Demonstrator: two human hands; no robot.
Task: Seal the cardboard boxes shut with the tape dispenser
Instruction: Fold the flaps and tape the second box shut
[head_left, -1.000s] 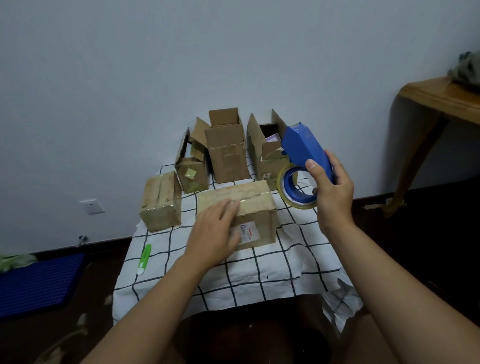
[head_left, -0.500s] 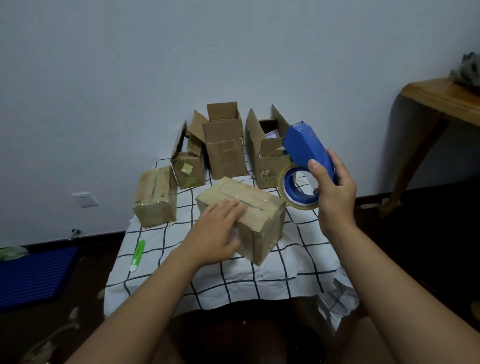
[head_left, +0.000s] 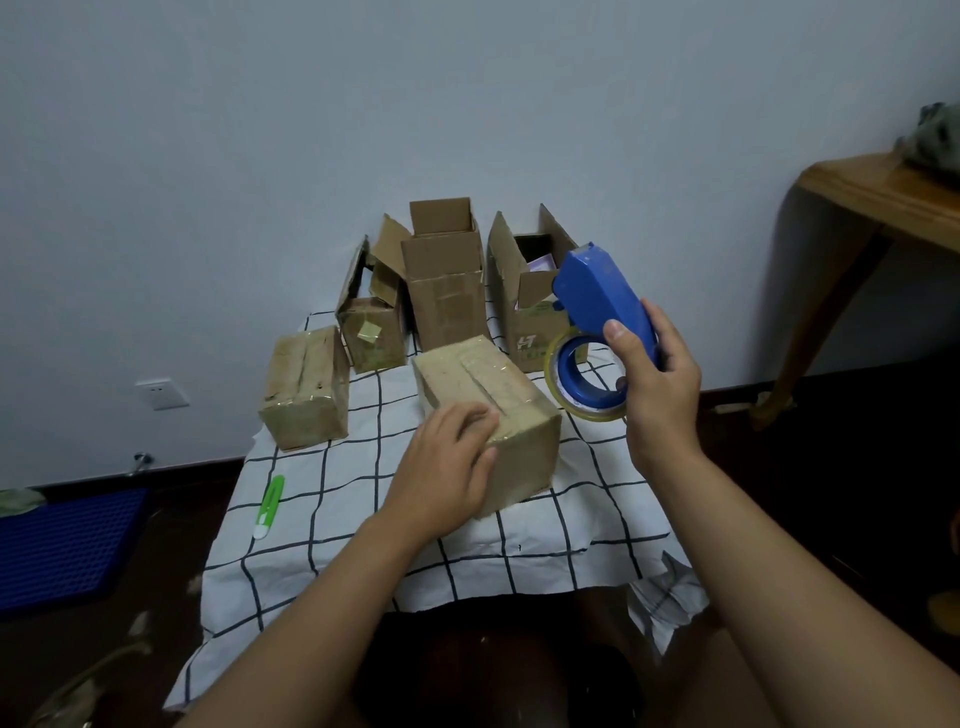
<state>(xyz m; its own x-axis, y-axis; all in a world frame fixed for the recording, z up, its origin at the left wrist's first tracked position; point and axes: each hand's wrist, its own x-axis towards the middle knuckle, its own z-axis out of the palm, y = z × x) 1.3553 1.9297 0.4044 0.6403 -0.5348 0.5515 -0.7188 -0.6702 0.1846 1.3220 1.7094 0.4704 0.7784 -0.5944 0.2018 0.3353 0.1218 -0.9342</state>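
Worktop (head_left: 332, 525) first: it wears a white cloth ruled with a dark grid, creased and hanging loose at the front corners, and it carries five brown cardboard boxes. Three open boxes (head_left: 444, 291) stand in a row at the back against the wall, flaps raised, their corrugated faces scuffed and patched with old tape; by my reading these are what is left of the task. Nearest the person sits the centre box (head_left: 519, 410), a squat block turned at an angle, its top flaps closed and a glossy clear strip over the seam, so it looks sealed or very nearly so. At the left lies a second closed box (head_left: 306, 387), its top dented along the seam, with shiny tape visible at its near edge; I judge that one done too, making roughly two of five finished. Held in the air just right of the centre box is the tape dispenser (head_left: 602, 301), smooth blue plastic with a long tapering handle and a round hub carrying a ring of clear tape. The right hand (head_left: 657, 384) is wrapped round its handle. The left hand (head_left: 447, 467) rests on the centre box's near corner, fingers loosely bent over the top edge. Smallest, a slim green-and-white cutter (head_left: 269, 506) lies on the cloth at the left.
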